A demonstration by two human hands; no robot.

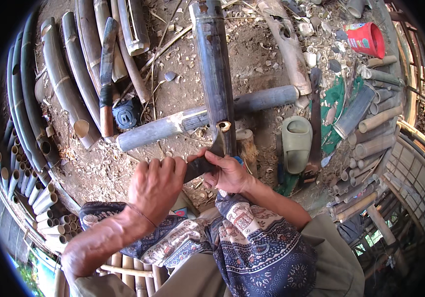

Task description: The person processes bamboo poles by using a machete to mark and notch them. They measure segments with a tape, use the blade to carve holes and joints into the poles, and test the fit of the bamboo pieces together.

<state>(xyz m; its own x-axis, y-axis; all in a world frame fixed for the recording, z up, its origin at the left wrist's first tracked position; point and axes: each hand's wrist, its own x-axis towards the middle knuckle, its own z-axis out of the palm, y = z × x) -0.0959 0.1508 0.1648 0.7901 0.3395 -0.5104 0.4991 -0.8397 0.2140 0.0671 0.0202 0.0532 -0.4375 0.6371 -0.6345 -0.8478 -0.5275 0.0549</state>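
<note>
My left hand is closed round the dark handle of a knife. The knife's blade points up and away, its tip beside a hole cut in a dark bamboo pole. At the front end of the handle my right hand is closed too, thumb and fingers pressed round it near the blade. The pole runs away from me and lies across a second bamboo piece on the ground. Pale cut wood shows round the hole; the pole's near end is partly hidden by my hands.
Bamboo poles lie at the left beside a machete and a blue tape measure. Right of the pole are a wooden stump, a green sandal, a long dark blade, stacked bamboo and a red bucket.
</note>
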